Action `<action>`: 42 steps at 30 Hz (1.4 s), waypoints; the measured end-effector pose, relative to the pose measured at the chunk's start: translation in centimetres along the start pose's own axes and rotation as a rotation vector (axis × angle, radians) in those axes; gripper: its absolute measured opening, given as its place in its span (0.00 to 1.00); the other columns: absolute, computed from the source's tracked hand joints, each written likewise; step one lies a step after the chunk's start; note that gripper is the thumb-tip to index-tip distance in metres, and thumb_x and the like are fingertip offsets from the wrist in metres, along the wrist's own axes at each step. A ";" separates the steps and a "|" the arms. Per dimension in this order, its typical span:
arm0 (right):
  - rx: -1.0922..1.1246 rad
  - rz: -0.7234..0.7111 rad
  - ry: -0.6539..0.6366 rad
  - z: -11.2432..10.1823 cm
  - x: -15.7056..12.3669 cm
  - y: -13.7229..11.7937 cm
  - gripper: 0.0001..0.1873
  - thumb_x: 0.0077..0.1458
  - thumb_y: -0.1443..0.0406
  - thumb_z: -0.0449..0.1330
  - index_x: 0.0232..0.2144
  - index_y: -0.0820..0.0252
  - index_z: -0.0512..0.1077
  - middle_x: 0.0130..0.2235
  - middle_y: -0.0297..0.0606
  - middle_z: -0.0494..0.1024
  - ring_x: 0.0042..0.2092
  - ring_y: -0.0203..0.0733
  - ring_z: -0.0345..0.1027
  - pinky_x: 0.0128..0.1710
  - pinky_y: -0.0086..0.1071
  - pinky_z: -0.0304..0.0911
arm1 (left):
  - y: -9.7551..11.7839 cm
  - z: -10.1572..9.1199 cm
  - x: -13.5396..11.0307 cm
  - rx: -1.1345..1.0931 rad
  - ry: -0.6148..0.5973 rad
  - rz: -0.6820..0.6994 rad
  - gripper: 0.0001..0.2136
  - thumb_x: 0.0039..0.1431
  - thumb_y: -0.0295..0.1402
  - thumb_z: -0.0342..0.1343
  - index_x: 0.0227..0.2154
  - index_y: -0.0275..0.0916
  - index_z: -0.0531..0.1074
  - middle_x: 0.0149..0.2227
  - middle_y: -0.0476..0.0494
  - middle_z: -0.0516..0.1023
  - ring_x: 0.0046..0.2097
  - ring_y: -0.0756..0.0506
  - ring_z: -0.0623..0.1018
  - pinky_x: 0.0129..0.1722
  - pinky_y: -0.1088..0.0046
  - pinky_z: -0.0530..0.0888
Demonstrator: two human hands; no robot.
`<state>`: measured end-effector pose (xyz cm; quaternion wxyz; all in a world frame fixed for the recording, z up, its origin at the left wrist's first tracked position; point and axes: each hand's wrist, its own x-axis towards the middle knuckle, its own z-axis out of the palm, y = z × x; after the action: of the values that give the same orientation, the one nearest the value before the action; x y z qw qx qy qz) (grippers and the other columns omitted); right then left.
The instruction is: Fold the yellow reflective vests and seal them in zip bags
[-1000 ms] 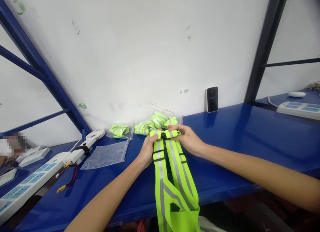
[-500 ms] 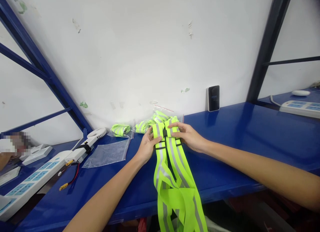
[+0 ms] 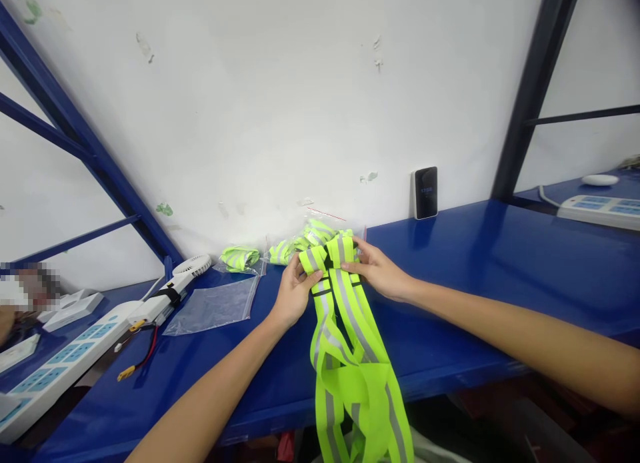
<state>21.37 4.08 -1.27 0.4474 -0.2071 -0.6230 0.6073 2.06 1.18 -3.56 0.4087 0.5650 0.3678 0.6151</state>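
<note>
A neon-yellow reflective vest (image 3: 353,316) made of elastic straps with grey stripes hangs from both hands over the table's front edge. My left hand (image 3: 294,291) pinches its left strap near the top, thumb in front. My right hand (image 3: 373,270) grips the right strap, thumb in front and fingers behind. Between the two straps shows a small black buckle, partly hidden; whether it is fastened I cannot tell. Behind the hands lie plastic bags holding more folded yellow straps (image 3: 315,233). Left of them rests another bagged yellow bundle (image 3: 240,258).
A flat clear zip bag (image 3: 213,306) lies on the blue table (image 3: 465,270). Further left are a white handheld fan (image 3: 193,266), a cable with yellow connectors (image 3: 145,353) and a long power strip (image 3: 65,363). A dark-screened device (image 3: 425,193) leans on the wall.
The strap tops have tilted and spread slightly at the buckle. My right thumb and fingers have shifted on the strap. Both hands still hold the vest.
</note>
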 end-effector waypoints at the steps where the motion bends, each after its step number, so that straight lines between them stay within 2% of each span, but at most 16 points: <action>1: -0.029 0.021 0.009 0.0 0.0 0.1 0.29 0.51 0.62 0.65 0.56 0.52 0.64 0.46 0.39 0.79 0.38 0.45 0.76 0.37 0.39 0.74 | -0.1 0.1 0.0 -0.005 0.007 0.003 0.20 0.48 0.31 0.67 0.45 0.41 0.69 0.46 0.44 0.78 0.46 0.43 0.78 0.46 0.67 0.74; 4: -0.066 0.104 0.045 0.2 -0.1 0.0 0.28 0.53 0.63 0.63 0.56 0.50 0.63 0.43 0.38 0.79 0.34 0.43 0.76 0.25 0.33 0.72 | -0.3 0.2 0.0 -0.010 0.025 0.000 0.17 0.48 0.31 0.66 0.40 0.41 0.68 0.41 0.47 0.77 0.43 0.45 0.77 0.42 0.70 0.74; 8: 0.019 0.259 0.081 0.4 -0.3 -0.6 0.26 0.55 0.67 0.60 0.56 0.51 0.63 0.38 0.37 0.79 0.32 0.41 0.76 0.28 0.33 0.72 | -0.6 -0.1 0.2 0.051 0.065 0.044 0.13 0.48 0.30 0.66 0.34 0.40 0.67 0.35 0.51 0.73 0.40 0.47 0.75 0.41 0.72 0.72; 11: 0.086 0.340 0.000 0.6 -0.5 -1.0 0.25 0.58 0.66 0.57 0.58 0.50 0.63 0.33 0.36 0.78 0.28 0.38 0.74 0.28 0.31 0.70 | -0.5 -0.6 0.5 0.155 0.093 0.117 0.10 0.49 0.31 0.64 0.31 0.40 0.68 0.32 0.51 0.71 0.38 0.47 0.73 0.37 0.74 0.70; 14: 0.209 0.272 -0.028 0.9 -0.7 -1.2 0.20 0.59 0.64 0.55 0.54 0.51 0.68 0.31 0.35 0.78 0.30 0.37 0.72 0.31 0.28 0.68 | -0.2 -0.8 0.7 0.227 0.092 0.160 0.09 0.50 0.31 0.64 0.31 0.39 0.69 0.32 0.50 0.71 0.37 0.47 0.72 0.35 0.75 0.69; 17: 0.254 0.238 0.028 1.1 -0.7 -1.0 0.17 0.62 0.58 0.54 0.50 0.55 0.71 0.32 0.37 0.77 0.33 0.39 0.71 0.33 0.30 0.68 | -0.1 -0.8 0.7 0.237 0.085 0.151 0.08 0.50 0.31 0.64 0.32 0.40 0.70 0.33 0.49 0.72 0.38 0.46 0.72 0.37 0.74 0.69; 21: 0.266 0.252 0.095 1.1 -0.5 -0.7 0.14 0.60 0.57 0.59 0.46 0.55 0.73 0.37 0.39 0.78 0.36 0.40 0.73 0.35 0.31 0.70 | -0.4 -0.7 0.5 0.203 0.067 0.077 0.08 0.49 0.29 0.63 0.33 0.40 0.72 0.33 0.50 0.72 0.38 0.47 0.72 0.39 0.73 0.69; 25: 0.308 0.291 0.063 0.7 -0.2 -0.6 0.14 0.59 0.57 0.60 0.44 0.55 0.74 0.41 0.40 0.78 0.37 0.41 0.75 0.36 0.34 0.72 | -0.6 -0.8 0.5 0.157 0.065 0.090 0.09 0.47 0.24 0.61 0.33 0.40 0.71 0.37 0.49 0.73 0.42 0.46 0.73 0.40 0.73 0.70; 28: 0.301 0.274 0.049 0.5 -0.2 -0.7 0.15 0.57 0.61 0.61 0.47 0.56 0.73 0.44 0.40 0.78 0.36 0.40 0.75 0.37 0.34 0.72 | -0.4 -0.6 0.5 0.141 0.070 0.129 0.10 0.45 0.24 0.62 0.32 0.40 0.71 0.41 0.47 0.73 0.45 0.45 0.74 0.41 0.72 0.71; 30: 0.319 0.285 0.033 0.5 -0.2 -0.7 0.20 0.57 0.63 0.62 0.53 0.52 0.69 0.44 0.37 0.79 0.34 0.39 0.75 0.37 0.35 0.73 | 0.0 -0.5 0.5 0.150 0.092 0.148 0.09 0.45 0.25 0.62 0.31 0.40 0.71 0.42 0.46 0.74 0.45 0.44 0.74 0.41 0.72 0.70; 32: 0.355 0.314 0.022 0.6 -0.3 -0.7 0.23 0.56 0.64 0.62 0.55 0.50 0.66 0.41 0.35 0.79 0.32 0.38 0.75 0.37 0.36 0.72 | 0.4 -0.4 0.5 0.173 0.119 0.184 0.06 0.46 0.26 0.62 0.29 0.40 0.72 0.42 0.45 0.74 0.46 0.44 0.74 0.42 0.71 0.70; 33: 0.371 0.331 0.015 0.6 -0.3 -0.7 0.21 0.56 0.65 0.62 0.52 0.53 0.67 0.39 0.35 0.80 0.31 0.37 0.74 0.37 0.35 0.72 | 0.6 -0.4 0.5 0.192 0.126 0.213 0.05 0.47 0.27 0.61 0.29 0.40 0.72 0.43 0.44 0.74 0.47 0.43 0.74 0.42 0.71 0.70; 37: 0.396 0.373 -0.064 0.5 -0.2 -0.5 0.06 0.56 0.67 0.61 0.38 0.62 0.74 0.35 0.39 0.80 0.33 0.37 0.74 0.38 0.30 0.71 | 1.3 -0.6 0.4 0.298 0.118 0.355 0.04 0.49 0.26 0.61 0.29 0.40 0.74 0.44 0.42 0.73 0.49 0.41 0.73 0.45 0.68 0.70; 42: 0.384 0.338 -0.149 0.6 -0.2 -0.9 0.10 0.57 0.67 0.60 0.42 0.62 0.75 0.42 0.41 0.80 0.40 0.39 0.75 0.42 0.31 0.70 | 2.5 -0.4 -0.2 0.418 0.127 0.498 0.06 0.48 0.26 0.63 0.30 0.43 0.77 0.47 0.41 0.71 0.48 0.40 0.74 0.42 0.68 0.69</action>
<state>21.27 3.37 -0.38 0.3238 -0.1743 -0.4841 0.7940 1.43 -0.02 -1.37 0.0970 0.6697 0.3615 0.6415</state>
